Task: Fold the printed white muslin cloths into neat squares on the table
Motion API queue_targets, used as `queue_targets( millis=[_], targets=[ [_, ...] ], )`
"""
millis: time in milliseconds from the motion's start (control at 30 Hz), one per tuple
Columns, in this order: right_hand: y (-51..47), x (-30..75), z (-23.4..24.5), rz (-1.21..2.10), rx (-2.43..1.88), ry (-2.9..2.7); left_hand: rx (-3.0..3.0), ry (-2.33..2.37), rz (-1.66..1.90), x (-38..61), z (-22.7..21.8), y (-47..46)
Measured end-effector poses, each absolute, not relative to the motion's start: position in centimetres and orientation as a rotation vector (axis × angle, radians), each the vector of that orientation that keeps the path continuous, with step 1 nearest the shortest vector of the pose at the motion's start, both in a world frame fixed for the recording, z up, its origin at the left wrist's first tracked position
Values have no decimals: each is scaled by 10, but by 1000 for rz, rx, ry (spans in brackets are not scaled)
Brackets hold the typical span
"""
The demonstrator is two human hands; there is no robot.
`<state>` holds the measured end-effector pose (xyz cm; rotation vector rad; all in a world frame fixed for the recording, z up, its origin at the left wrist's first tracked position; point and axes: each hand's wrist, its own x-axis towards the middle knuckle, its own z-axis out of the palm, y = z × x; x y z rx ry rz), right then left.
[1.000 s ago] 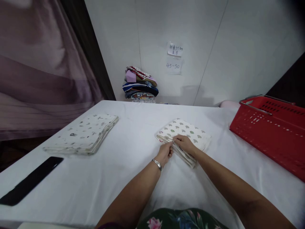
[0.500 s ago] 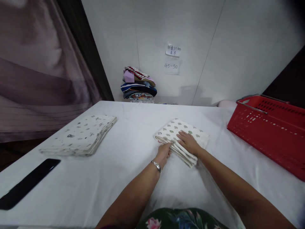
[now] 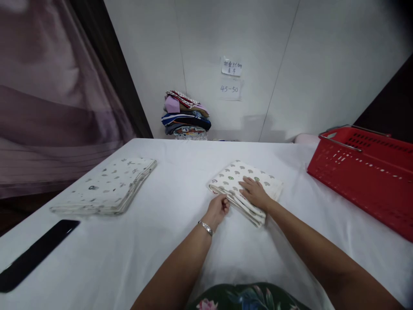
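At centre frame a folded printed cloth (image 3: 237,174) lies on the white-covered table (image 3: 180,245). The right hand (image 3: 254,193) is spread flat on top of it, palm down. The left hand (image 3: 218,209), a silver bracelet (image 3: 205,227) at its wrist, curls against the cloth's near-left edge; whether it actually pinches the layers cannot be told. Squaring such a fold likely goes best with the flat palm pinning the layers while the edge is nudged flush. A second folded cloth (image 3: 108,185) at left, a black phone (image 3: 35,254) at lower left, a red basket (image 3: 364,172) at right and a fabric pile (image 3: 185,116) by the back wall all sit well apart from the hands.
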<state>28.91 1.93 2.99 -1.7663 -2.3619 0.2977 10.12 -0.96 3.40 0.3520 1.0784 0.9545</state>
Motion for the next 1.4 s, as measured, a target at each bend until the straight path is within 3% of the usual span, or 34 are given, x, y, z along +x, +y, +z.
queue_targets(
  millis=[400,633,867,1400],
  targets=[
    [38,259,45,256,-1596,-2462,412,1279,1116,117,39,-4],
    [60,255,26,235,-1664,-2481,471,1323,1137,104,39,-7],
    [72,242,35,428,-1669,-2459,420,1308,1104,99,38,4],
    [76,230,30,172,-1527,-2541,530,1361,1075,76,34,-7]
  ],
)
